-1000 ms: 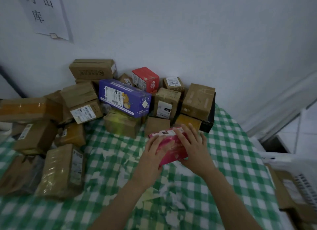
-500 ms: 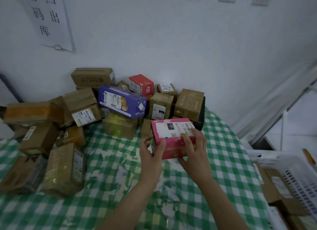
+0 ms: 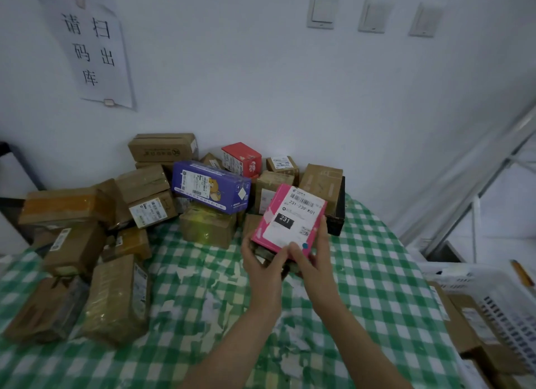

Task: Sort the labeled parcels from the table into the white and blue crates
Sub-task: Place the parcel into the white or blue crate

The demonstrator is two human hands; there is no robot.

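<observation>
I hold a pink parcel (image 3: 290, 219) tilted up above the table, its white label with "231" facing me. My left hand (image 3: 262, 268) grips its lower left corner from below. My right hand (image 3: 311, 261) holds its lower right edge, thumb on the label and fingers along the right side. Behind it lies a heap of parcels: a purple box (image 3: 210, 187), a red box (image 3: 242, 159) and several brown cartons. A white crate (image 3: 487, 284) with brown parcels inside stands at the right. No blue crate is in view.
The table wears a green-and-white checked cloth (image 3: 377, 287). More brown parcels (image 3: 116, 298) lie along its left side. A black box (image 3: 338, 214) sits behind the pink parcel. A paper sign (image 3: 92, 49) and wall switches (image 3: 322, 11) hang on the wall.
Both hands lifted the pink parcel off the cloth and turned it so its label faces me. The view tilted upward, showing more wall.
</observation>
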